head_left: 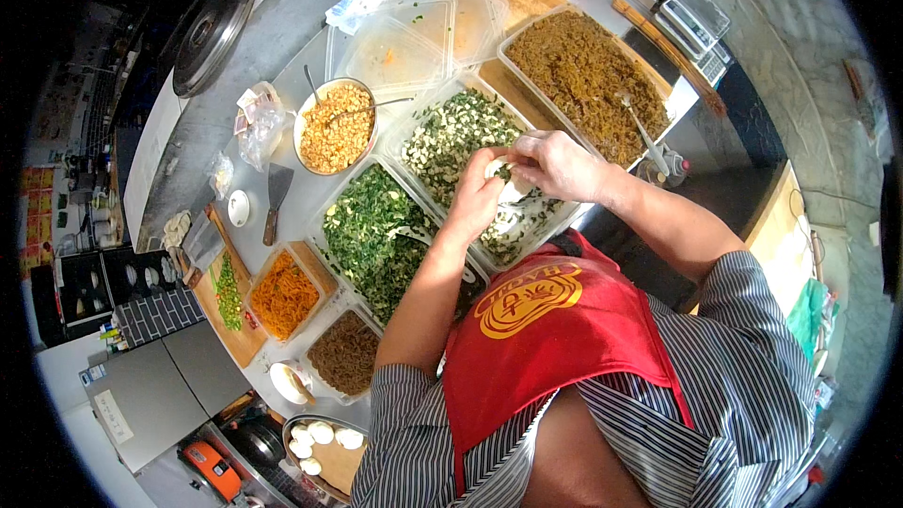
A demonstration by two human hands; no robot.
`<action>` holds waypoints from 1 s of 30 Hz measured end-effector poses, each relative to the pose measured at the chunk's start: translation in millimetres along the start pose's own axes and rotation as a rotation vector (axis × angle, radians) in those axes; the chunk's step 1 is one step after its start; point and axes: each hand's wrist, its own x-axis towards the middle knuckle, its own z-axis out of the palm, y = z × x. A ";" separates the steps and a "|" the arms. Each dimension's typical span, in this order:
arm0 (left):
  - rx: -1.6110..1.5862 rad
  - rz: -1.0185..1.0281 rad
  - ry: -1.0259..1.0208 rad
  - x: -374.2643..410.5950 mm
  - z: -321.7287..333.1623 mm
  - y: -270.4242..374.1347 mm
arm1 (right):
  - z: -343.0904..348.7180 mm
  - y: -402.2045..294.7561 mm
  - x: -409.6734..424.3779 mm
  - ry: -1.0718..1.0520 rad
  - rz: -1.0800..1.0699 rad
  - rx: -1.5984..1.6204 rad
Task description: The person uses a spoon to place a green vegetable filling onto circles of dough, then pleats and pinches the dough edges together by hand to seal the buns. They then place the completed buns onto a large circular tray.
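Both my hands are together over a clear plastic tub of chopped greens and white cubes (458,127). My left hand (476,194) holds one side of a piece of white dough (515,187), with a bit of green filling showing at its top. The fingers of my right hand (554,164) pinch the dough's edge from the other side. Left of them sits a tub of chopped green vegetables (374,226) with a spoon in it. Beyond my right hand, a tub of brown shredded filling (578,70) holds a spoon (645,134).
A bowl of yellowish crumbled filling (335,130), a scraper (276,201), shredded orange filling (284,295) and brown filling (344,353) stand leftward. Chopped peppers lie on a cutting board (243,346). Round white dough pieces (321,432) rest in a tray. A scale (695,21) stands upper right.
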 end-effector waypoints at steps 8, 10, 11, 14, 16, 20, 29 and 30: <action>-0.111 -0.066 0.199 2.2 1.4 16.1 | -3.9 4.1 2.5 0.004 0.081 -0.075; -0.069 -0.062 0.244 2.0 6.3 15.0 | -7.0 -7.0 4.6 0.027 0.092 0.003; -0.037 -0.042 0.232 1.4 7.7 15.3 | -7.9 -10.9 5.6 0.038 0.098 0.043; 0.054 0.024 0.179 3.2 7.7 4.5 | 0.8 10.3 2.5 -0.034 0.024 -0.034; 0.110 -0.064 0.140 2.7 8.1 12.0 | 0.2 6.9 1.7 -0.010 0.022 -0.050; 0.355 -0.026 0.094 4.1 8.7 24.4 | -3.3 -0.6 3.4 -0.021 -0.036 -0.081; -0.031 -0.019 -0.034 4.6 -12.3 65.0 | -12.2 -13.5 2.3 0.066 0.103 0.206; -0.217 -0.008 -0.019 5.6 -18.5 56.1 | -5.5 -10.2 2.5 0.047 0.311 0.660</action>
